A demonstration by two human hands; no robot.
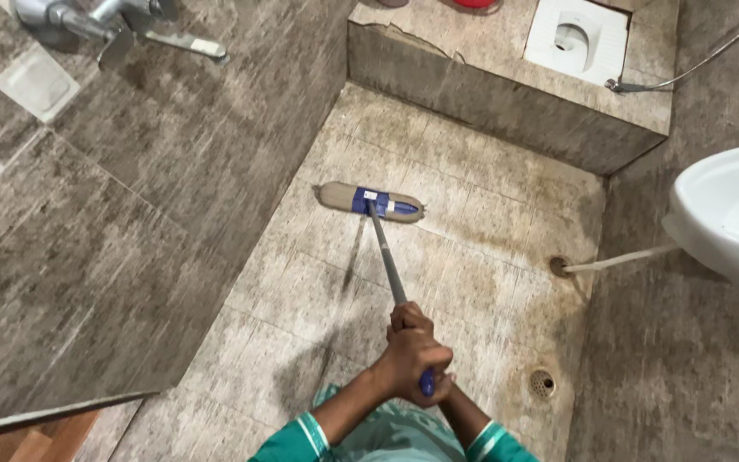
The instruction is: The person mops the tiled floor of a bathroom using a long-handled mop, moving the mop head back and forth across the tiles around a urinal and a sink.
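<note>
Grey mop handle (389, 265) sits clenched in your left hand (410, 355) and right hand (440, 389); beyond your grip, its mop head (369, 201) rests on the floor (472, 222).

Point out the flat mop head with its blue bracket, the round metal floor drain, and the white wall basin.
Mop head (335, 196): head view, beige pad.
Floor drain (542, 382): head view, grate centre.
Basin (720, 210): head view, bowl.
</note>
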